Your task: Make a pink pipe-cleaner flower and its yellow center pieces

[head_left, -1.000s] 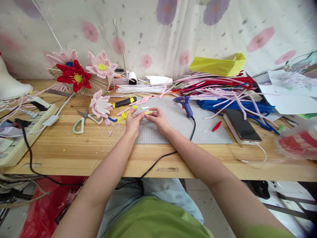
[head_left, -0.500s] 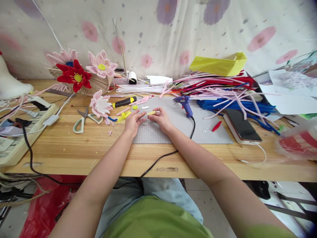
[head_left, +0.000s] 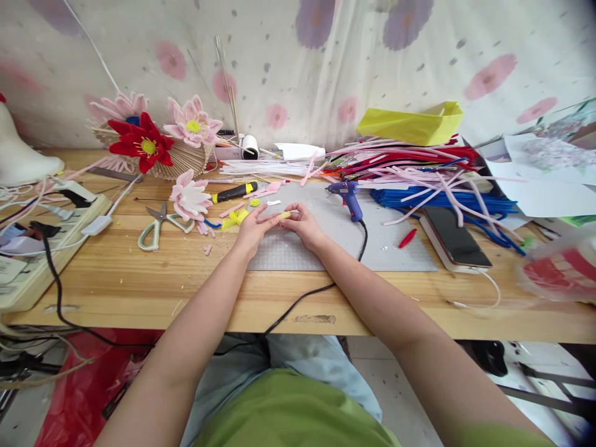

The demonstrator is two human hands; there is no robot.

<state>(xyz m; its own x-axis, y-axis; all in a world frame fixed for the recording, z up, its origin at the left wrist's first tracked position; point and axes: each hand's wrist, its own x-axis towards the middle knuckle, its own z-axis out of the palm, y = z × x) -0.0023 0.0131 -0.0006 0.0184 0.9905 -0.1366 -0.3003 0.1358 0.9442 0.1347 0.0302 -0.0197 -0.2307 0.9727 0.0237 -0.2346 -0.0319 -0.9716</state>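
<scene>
Head view looks down on a wooden tabletop with a grey cutting mat at its middle. Both hands meet over the mat's upper left part. The right hand is closed in a pinch on a small yellow piece, thumb and forefinger gripping its right end. The left hand lies loosely open, fingers stretched toward 2 o'clock, with its fingertips touching the left end of the same yellow piece; whether it actually grips is too small to tell.

At 10 o'clock from the hands, just beside them, lie yellow scraps and pink scraps, then a black and yellow utility knife, a loose pink flower and green-handled scissors. Farther toward 10 o'clock a red flower and another pink flower rest on a fan-shaped holder.

At 2 o'clock from the hands a blue glue gun stands on the mat, its black cord running off the tabletop's near edge. Toward 3 o'clock lies a small red piece, then a dark phone. Behind these a heap of pink, red and blue stems spreads out, with a yellow paper box atop it. A power strip sits at the far left edge.
</scene>
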